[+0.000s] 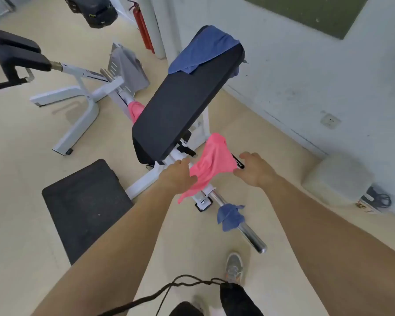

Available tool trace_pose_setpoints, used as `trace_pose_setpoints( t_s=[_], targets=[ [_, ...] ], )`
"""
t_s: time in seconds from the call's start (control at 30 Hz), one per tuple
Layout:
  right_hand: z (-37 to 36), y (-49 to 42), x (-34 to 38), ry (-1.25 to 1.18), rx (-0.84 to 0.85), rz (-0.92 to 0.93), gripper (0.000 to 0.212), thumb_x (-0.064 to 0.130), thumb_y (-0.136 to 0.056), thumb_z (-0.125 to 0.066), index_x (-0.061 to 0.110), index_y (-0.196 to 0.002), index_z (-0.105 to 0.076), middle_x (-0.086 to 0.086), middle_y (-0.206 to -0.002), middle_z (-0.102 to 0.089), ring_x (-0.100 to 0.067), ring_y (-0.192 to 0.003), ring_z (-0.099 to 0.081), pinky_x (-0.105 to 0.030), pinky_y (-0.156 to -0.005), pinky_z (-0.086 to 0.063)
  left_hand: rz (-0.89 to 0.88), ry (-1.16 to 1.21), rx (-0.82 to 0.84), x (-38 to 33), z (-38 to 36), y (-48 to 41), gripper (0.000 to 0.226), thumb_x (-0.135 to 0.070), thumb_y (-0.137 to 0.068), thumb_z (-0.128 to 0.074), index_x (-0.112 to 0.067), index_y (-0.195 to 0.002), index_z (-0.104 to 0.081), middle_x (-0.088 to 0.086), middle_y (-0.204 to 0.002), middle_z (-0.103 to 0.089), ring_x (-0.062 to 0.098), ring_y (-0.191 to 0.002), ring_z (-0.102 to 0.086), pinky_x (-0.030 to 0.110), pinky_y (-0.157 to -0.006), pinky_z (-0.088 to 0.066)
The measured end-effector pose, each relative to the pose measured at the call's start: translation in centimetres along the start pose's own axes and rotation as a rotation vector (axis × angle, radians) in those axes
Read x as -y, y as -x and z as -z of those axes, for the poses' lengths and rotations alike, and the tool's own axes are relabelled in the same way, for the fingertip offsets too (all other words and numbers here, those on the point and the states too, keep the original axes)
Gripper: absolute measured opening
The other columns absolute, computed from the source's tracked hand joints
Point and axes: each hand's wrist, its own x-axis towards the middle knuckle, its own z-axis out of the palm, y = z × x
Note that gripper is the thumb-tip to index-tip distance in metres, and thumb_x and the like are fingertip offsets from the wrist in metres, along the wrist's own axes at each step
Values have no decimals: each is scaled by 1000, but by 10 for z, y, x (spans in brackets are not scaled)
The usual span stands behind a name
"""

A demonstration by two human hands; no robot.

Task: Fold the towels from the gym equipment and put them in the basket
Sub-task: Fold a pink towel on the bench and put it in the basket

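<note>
Closest to the person, at 6 o'clock, a grey shoe [234, 267] is standing on the pale floor. Just past it, at about 5 o'clock from the hands, a small blue towel [230, 215] is hanging over a shiny metal bar [249, 233], so it is sitting there waiting to be picked up.

In the middle, both hands are working on a pink towel [211, 161]. The left hand [177, 176] is pinching one edge of it and the right hand [254, 171] is touching the other edge with its fingers partly open. The hands are apart, most likely to spread the towel flat so it can be folded. The towel is up in the air over the white frame [146, 181] of the bench.

At 12 o'clock, a bigger blue towel [203, 51] is lying over the top of the black bench pad [180, 106]. At 11 o'clock, another bit of pink cloth [135, 109] is peeking out behind the pad, and a grey towel [130, 67] is hanging on the next machine.

No basket is showing here.
</note>
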Motion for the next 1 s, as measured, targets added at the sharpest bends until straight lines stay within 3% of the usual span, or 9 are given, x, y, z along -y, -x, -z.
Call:
trace_pose_setpoints(
  t_s=[0.27, 0.4, 0.47, 0.53, 0.6, 0.73, 0.8, 0.9, 1.0],
  targets=[
    [-16, -124, 9, 2, -15, 11, 68, 28, -94, -55, 19, -155, -26, -14, -148, -39, -39, -131, -42, -40, -102, -38, 17, 297, 1, 0, -20, -145, 62, -40, -85, -53, -16, -141, -42, 6, -133, -55, 26, -119, -55, 46, -102, -45],
    [-30, -169, 19, -53, -27, 28, 64, 21, -97, -48, 19, -156, -25, -16, -147, -42, -40, -130, -43, -42, -105, -38, -11, 399, 24, 1, -32, -193, 65, -33, -94, -58, -22, -152, -32, 5, -148, -48, 23, -132, -49, 42, -111, -40],
    [-40, -184, 22, -93, -35, 52, 59, 19, -96, -49, 16, -153, -33, -19, -144, -46, -40, -129, -47, -42, -106, -39, -50, 417, 67, 0, -35, -208, 52, -32, -95, -60, -20, -144, -46, 0, -133, -58, 19, -117, -57, 37, -104, -45],
    [-47, -193, 23, -133, -82, 39, 52, 20, -95, -52, 17, -145, -44, -17, -134, -50, -38, -120, -53, -43, -101, -44, -88, 445, 113, -2, -36, -215, 14, -20, -99, -56, -11, -104, -66, -2, -93, -62, 9, -82, -58, 30, -82, -45],
    [-48, -194, 22, -136, -160, -5, 43, 23, -93, -57, 21, -136, -52, -13, -125, -53, -35, -110, -57, -42, -93, -48, -123, 418, 89, -6, -40, -216, 28, -9, -100, -52, -8, -72, -57, 0, -67, -50, 2, -58, -48, 19, -66, -39],
    [-38, -179, 24, -167, -277, -15, 19, 22, -89, -61, 22, -108, -62, -3, -90, -63, -30, -90, -61, -34, -72, -47, -68, 507, -44, -9, -27, -205, 15, -12, -92, -54, -12, -90, -69, 3, -83, -65, 16, -75, -59, 26, -73, -47],
    [-27, -158, 30, -221, -211, 2, 22, 22, -88, -61, 27, -110, -61, 7, -72, -56, -23, -76, -57, -29, -66, -40, -120, 559, 10, -7, -11, -195, 13, -12, -91, -56, -18, -89, -67, -2, -78, -61, 15, -72, -55, 19, -66, -43],
    [-10, -112, 42, -229, -27, 45, 14, 18, -81, -57, 23, -91, -65, 5, -65, -51, -19, -65, -49, -27, -58, -36, -247, 553, 85, -7, 21, -164, 13, -19, -94, -58, -26, -85, -64, -9, -66, -53, 6, -58, -47, 11, -50, -34],
    [13, -61, 49, -231, 19, 30, 20, 30, -66, -50, 13, -71, -59, -1, -63, -51, -22, -64, -48, -29, -57, -34, -350, 510, 130, -14, 45, -129, 12, -26, -96, -60, -28, -86, -64, -7, -74, -56, 9, -65, -49, 21, -59, -38]
  ],
)
